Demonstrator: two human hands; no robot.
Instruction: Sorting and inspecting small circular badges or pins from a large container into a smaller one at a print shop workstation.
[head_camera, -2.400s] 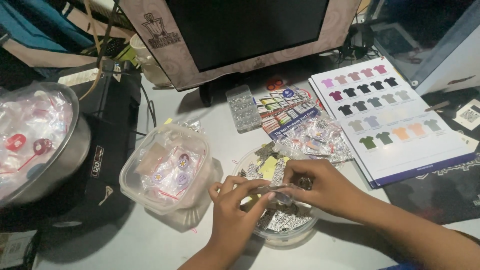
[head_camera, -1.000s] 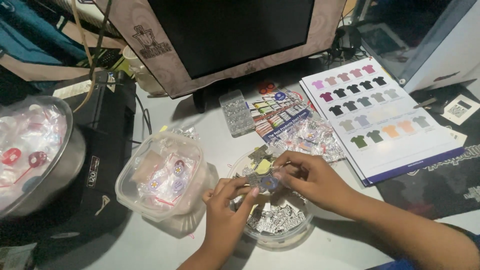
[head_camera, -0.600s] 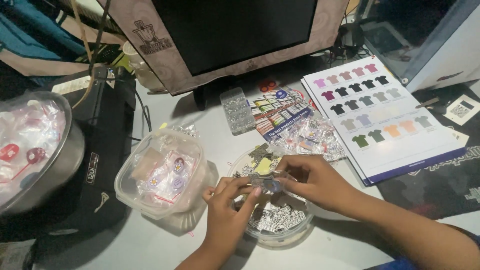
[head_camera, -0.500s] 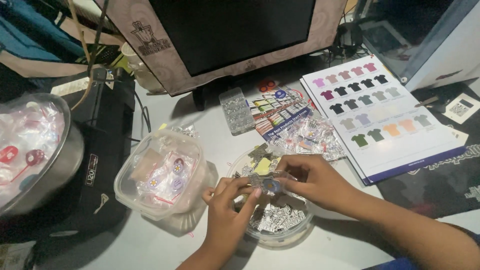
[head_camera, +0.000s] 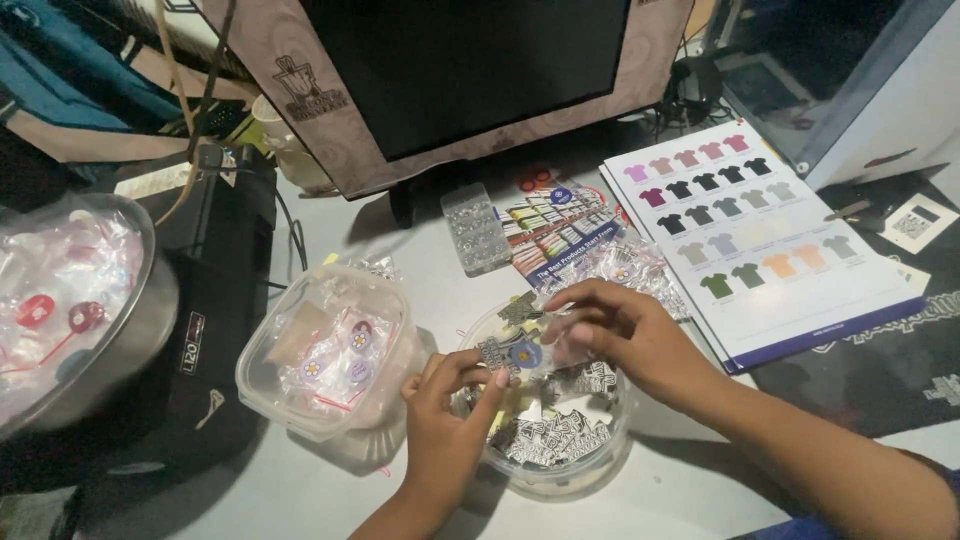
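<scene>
Both hands meet over a round clear bowl (head_camera: 560, 470) that sits near the front edge of the counter (head_camera: 300, 500). The left hand (head_camera: 445, 415) pinches the lower left corner of a small clear packet (head_camera: 525, 352) with a blue round badge inside; the right hand (head_camera: 625, 330) is curled around the packet's right side, fingertips closed on it. The packet is held just above the bowl, not resting in it. The bowl is partly filled with small printed black-and-white tags and similar bits.

Just left of the bowl stands a clear plastic tub (head_camera: 325, 360) holding more bagged badges, some with flower faces. A loose heap of clear packets (head_camera: 625, 268) lies behind the right hand, beside a shirt colour chart (head_camera: 760, 235) toward the right edge. A small clear box of pins (head_camera: 476, 228) and a colourful leaflet (head_camera: 560, 222) lie at the foot of the monitor (head_camera: 460, 70). At the far left edge a metal bowl (head_camera: 75, 300) holds more bagged pieces.

By the look of it, the step in hand is packing or closing one badge packet. The next move would need both pinches kept firm on the slippery film, with care not to knock the tags below.
</scene>
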